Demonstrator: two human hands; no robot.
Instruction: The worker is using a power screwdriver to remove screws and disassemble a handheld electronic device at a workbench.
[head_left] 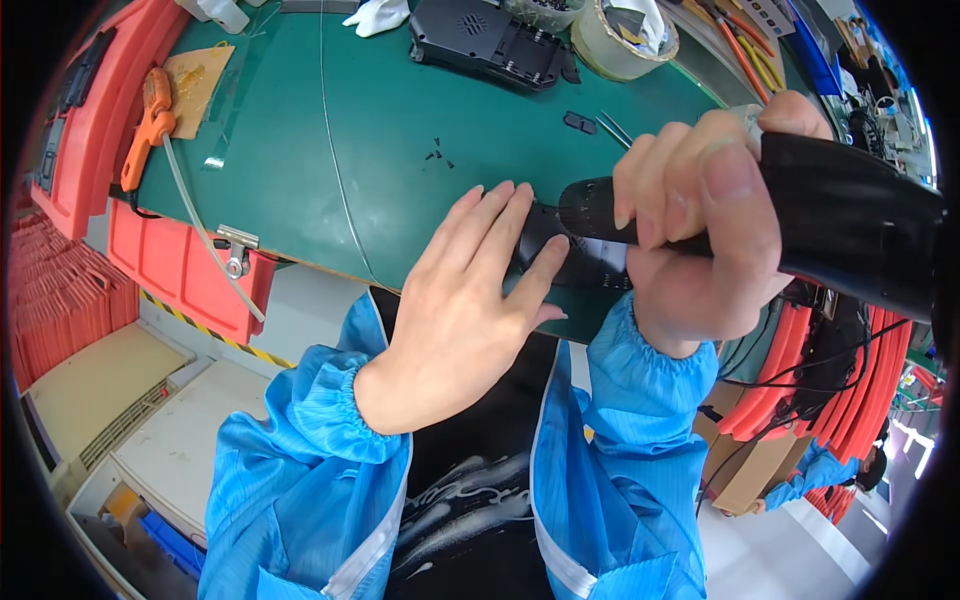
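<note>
My right hand (710,220) is closed around a thick black electric screwdriver (850,195). The tool lies nearly level, and its ridged nose points left over a black plastic part (590,262) on the green mat (280,190). Where its tip meets the part is hidden. My left hand (470,285) bears down on the part's left side, fingers stretched over it and thumb along the near edge. Just beyond my left fingertips lie several tiny dark screws (438,155). A small black piece (579,122) and metal tweezers (613,130) are beyond the screwdriver's nose.
At the far edge sit a black device housing (490,40), a white tub (625,50) and a white cloth (377,15). An orange-handled tool (150,125) and a metal clamp (236,252) are at left. Red trays (190,265) flank the bench; another person (820,470) is far right.
</note>
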